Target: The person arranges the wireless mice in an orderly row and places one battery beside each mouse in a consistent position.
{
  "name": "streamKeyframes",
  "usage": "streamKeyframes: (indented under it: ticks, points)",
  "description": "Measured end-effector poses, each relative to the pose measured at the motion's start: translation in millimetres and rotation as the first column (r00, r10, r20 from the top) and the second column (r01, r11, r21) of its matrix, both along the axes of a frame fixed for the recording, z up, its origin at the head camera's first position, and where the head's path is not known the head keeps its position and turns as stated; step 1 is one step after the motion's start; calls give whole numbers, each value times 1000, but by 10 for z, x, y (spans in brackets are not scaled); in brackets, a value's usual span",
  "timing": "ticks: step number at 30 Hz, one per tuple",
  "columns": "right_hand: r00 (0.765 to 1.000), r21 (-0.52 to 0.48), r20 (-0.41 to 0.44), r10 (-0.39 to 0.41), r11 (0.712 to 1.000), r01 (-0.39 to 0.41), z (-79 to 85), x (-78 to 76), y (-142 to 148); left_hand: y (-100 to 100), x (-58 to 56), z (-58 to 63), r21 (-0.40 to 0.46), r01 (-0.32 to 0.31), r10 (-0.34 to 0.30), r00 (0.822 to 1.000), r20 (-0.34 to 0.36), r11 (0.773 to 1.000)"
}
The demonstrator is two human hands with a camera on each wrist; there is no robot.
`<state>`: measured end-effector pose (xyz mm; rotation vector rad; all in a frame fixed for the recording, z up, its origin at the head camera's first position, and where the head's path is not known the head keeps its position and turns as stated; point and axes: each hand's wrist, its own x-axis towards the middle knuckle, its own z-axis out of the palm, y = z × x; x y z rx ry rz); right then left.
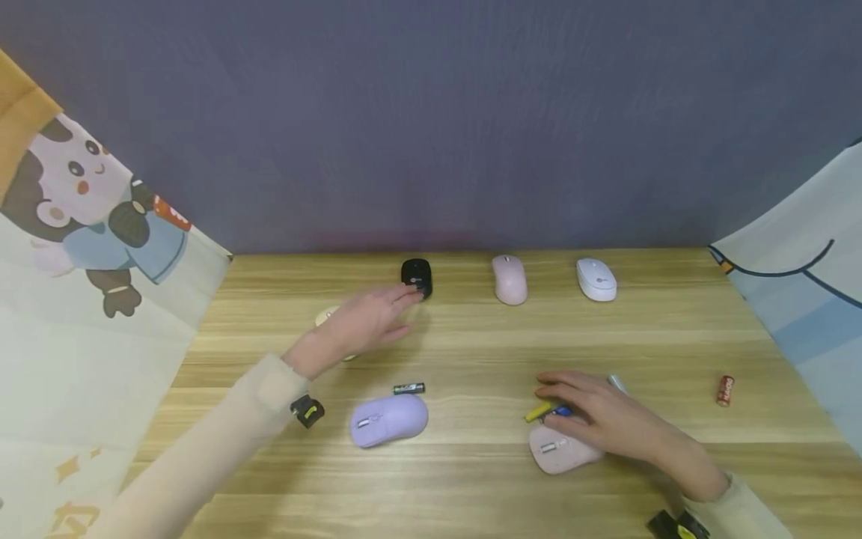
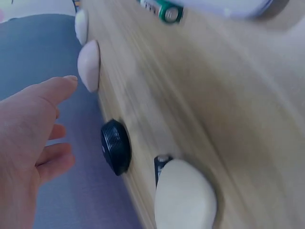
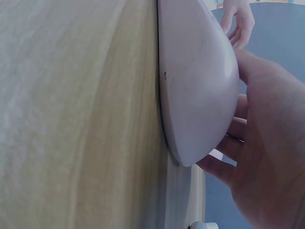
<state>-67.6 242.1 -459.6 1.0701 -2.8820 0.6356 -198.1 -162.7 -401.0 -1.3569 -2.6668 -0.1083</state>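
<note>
In the head view my left hand reaches over the table, fingertips overlapping the near end of a black mouse. The left wrist view shows its fingers raised and relaxed, apart from the black mouse. A pale yellow mouse lies partly hidden beneath this hand, with a dark battery beside it. My right hand hovers with loosely bent fingers over a pink mouse, its thumb close to the mouse's side. Under those fingers lie a yellow battery and a blue battery, partly covered.
Along the back stand another pink mouse and a white mouse. A lilac mouse lies at front left, a green-black battery behind it. A silvery battery is behind the right hand, a red battery farther right.
</note>
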Motion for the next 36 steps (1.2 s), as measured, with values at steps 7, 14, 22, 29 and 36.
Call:
streamKeyframes:
  ticks: [7,14,22,29,36]
  points:
    - [1000,6,11,-5,1000,5,1,11,-17,-57,252,-44,42,16,-18,999,48,999]
    - [1000,2,3,-5,1000,5,-17,18,-4,-106,539,-12,70,-12,5,995,101,997]
    - [1000,1,-6,-5,1000,5,-14,15,3,-149,764,-11,111,-37,23,992,126,993]
    - [1000,5,-12,-3,1000,3,-8,9,-3,-205,862,-96,137,-56,41,993,113,989]
    - [1000,7,2,-16,1000,16,-20,7,6,-244,956,-168,138,-73,53,988,145,988]
